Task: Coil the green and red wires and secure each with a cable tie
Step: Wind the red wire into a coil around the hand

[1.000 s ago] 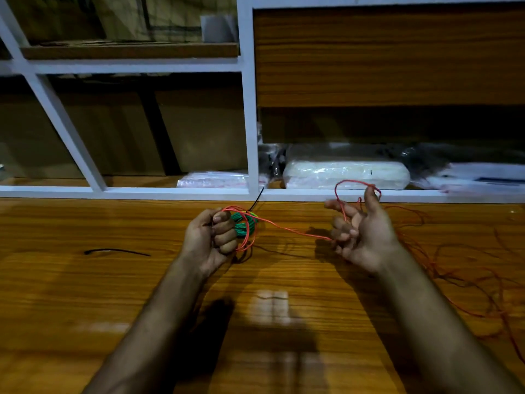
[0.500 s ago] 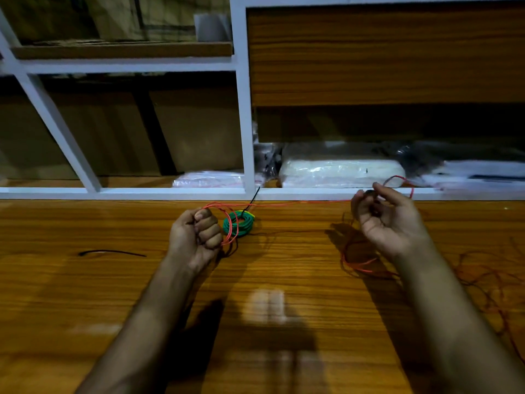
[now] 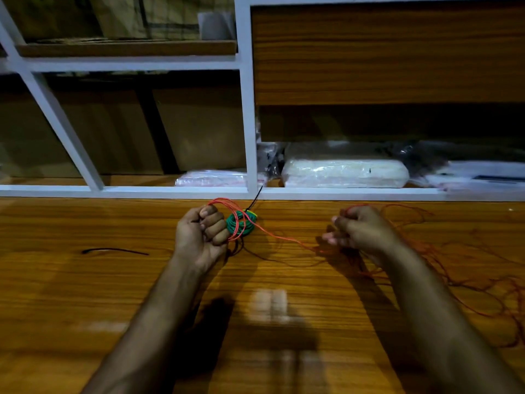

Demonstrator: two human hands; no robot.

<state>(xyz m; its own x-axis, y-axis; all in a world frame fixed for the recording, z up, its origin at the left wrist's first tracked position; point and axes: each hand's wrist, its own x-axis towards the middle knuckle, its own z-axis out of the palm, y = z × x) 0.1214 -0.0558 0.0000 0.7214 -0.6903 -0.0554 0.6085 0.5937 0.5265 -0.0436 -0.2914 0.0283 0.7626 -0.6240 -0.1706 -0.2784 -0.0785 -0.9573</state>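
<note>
A few loops of the red wire (image 3: 227, 220) are gripped in the clenched fingers of the left hand (image 3: 203, 236), just left of centre in the frame. The loops overlap the green wire coil (image 3: 240, 226), which is seen just beside the left knuckles; whether that coil is held or rests on the wooden table (image 3: 85, 294) cannot be told. A black cable tie (image 3: 254, 199) is seen rising from the green coil toward the white shelf frame (image 3: 247, 123). From the loops a single red strand is carried rightward to the right hand (image 3: 360, 231), whose fingers are curled around it; the exact pinch is blurred by motion. The remaining red wire is spread in a loose tangle at the right of the frame, partly hidden behind the right forearm and cut off by the edge. A second black cable tie (image 3: 115, 251) is laid on the table at left. Plastic-wrapped packages (image 3: 343, 173) are stored under the shelf, their contents hard to make out
</note>
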